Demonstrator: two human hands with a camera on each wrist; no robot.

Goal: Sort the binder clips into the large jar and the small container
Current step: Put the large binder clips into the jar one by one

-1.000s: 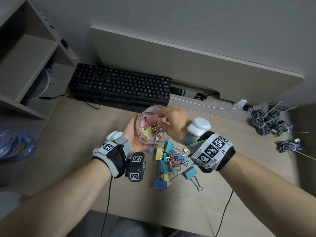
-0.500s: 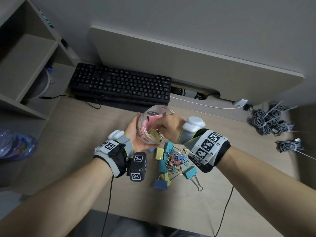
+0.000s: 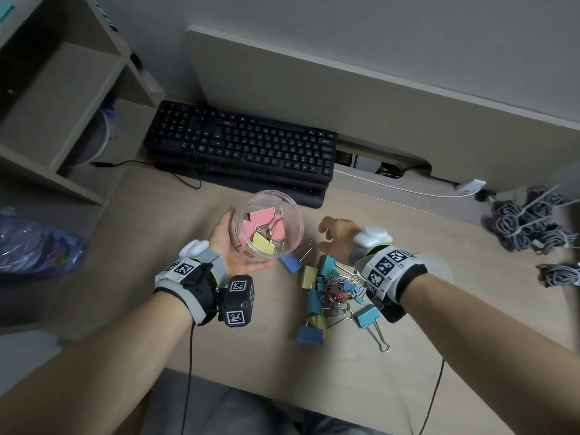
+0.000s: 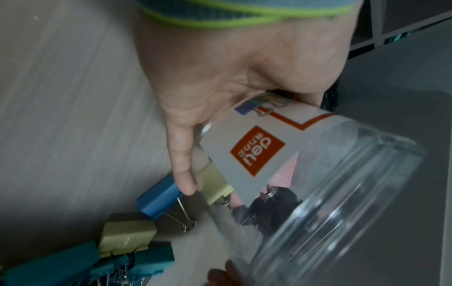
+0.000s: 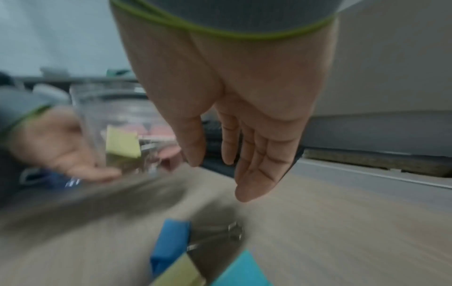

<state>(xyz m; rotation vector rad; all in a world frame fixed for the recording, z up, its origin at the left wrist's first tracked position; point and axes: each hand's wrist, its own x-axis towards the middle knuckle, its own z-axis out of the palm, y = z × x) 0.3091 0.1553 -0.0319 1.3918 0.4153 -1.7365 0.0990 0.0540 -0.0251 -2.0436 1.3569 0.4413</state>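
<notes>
The left hand (image 3: 230,243) grips the tilted clear jar (image 3: 270,226), pink and yellow clips inside; the right hand (image 3: 337,235) hovers right of it, fingers (image 5: 254,164) loosely apart, empty; more clips (image 3: 332,288) lie heaped on the near desk (image 3: 150,233).

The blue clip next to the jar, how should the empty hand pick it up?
Probably pinch the blue clip across its blue body from above with the right hand. It lies flat, and its thin wire handles would likely swing.
</notes>
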